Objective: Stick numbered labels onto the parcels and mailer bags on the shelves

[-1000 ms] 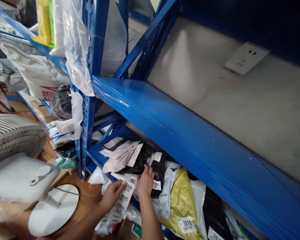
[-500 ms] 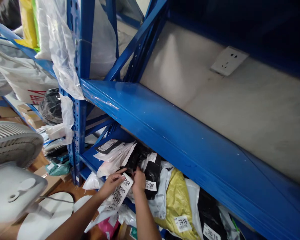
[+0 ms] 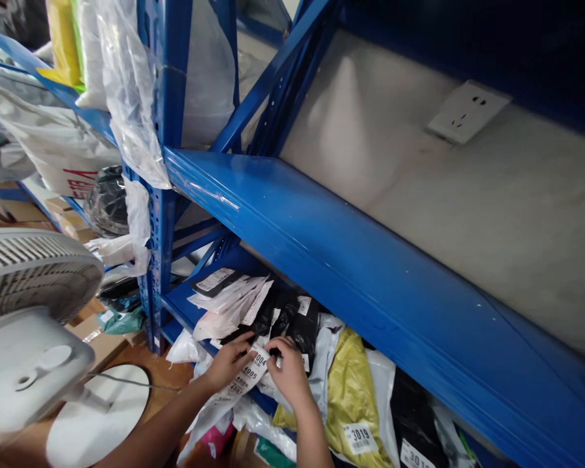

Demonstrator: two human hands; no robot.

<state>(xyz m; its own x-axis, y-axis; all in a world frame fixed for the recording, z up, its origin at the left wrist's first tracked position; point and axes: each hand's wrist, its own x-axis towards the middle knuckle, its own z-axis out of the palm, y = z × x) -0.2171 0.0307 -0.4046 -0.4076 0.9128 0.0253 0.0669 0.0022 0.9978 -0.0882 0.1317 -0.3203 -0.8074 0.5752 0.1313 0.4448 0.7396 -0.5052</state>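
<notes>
My left hand (image 3: 231, 359) and my right hand (image 3: 289, 370) meet at a strip of white number stickers (image 3: 246, 379) reading 4004, 4005 and on down. The left hand pinches the strip's top; the right hand's fingertips grip a sticker at the strip's upper end. Behind them, black parcel bags (image 3: 292, 322) and white flat parcels (image 3: 229, 302) lie on the lower blue shelf (image 3: 182, 302). A yellow bag labelled 3019 (image 3: 353, 396) lies to the right.
A wide blue shelf beam (image 3: 351, 260) runs overhead with a bare grey board and a white socket (image 3: 465, 110) above it. A white fan (image 3: 29, 325) stands at left on a round base (image 3: 97, 416). More bagged parcels fill the racks at left.
My right hand has come off the black bag and moved to the top of the sticker strip. The left hand shifted slightly right with the strip.
</notes>
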